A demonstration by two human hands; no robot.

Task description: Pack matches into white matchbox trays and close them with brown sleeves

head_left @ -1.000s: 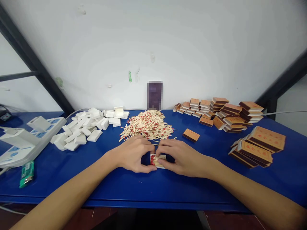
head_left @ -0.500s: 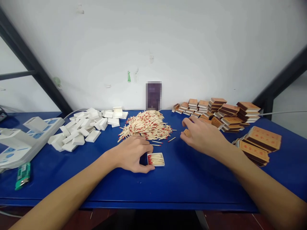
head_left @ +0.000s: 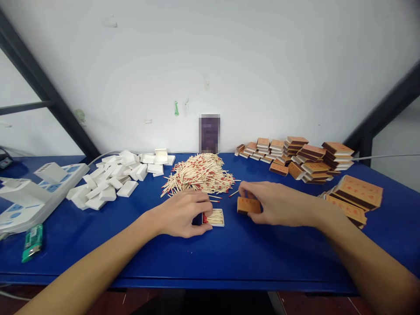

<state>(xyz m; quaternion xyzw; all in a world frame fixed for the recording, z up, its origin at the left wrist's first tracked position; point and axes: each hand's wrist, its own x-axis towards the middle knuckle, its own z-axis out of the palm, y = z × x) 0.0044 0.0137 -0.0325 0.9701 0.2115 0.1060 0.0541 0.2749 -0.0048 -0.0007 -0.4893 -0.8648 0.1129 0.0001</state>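
A small white matchbox tray (head_left: 215,217) filled with red-tipped matches lies on the blue table (head_left: 229,253). My left hand (head_left: 183,213) is curled around the tray's left end, thumb and fingers pinching it. My right hand (head_left: 274,203) grips an orange-brown matchbox sleeve (head_left: 248,205) just to the right of the tray, a short gap apart from it. Behind both hands sits a loose heap of matches (head_left: 200,174).
A pile of white empty trays (head_left: 111,179) lies at the back left. Stacks of orange sleeves (head_left: 305,159) and larger packs (head_left: 354,197) sit at the right. A white power strip (head_left: 29,194) and a green lighter (head_left: 32,242) lie at the far left.
My right hand left the tray, reached back right to a lone orange sleeve, and has brought it next to the tray. My left hand stayed on the tray.
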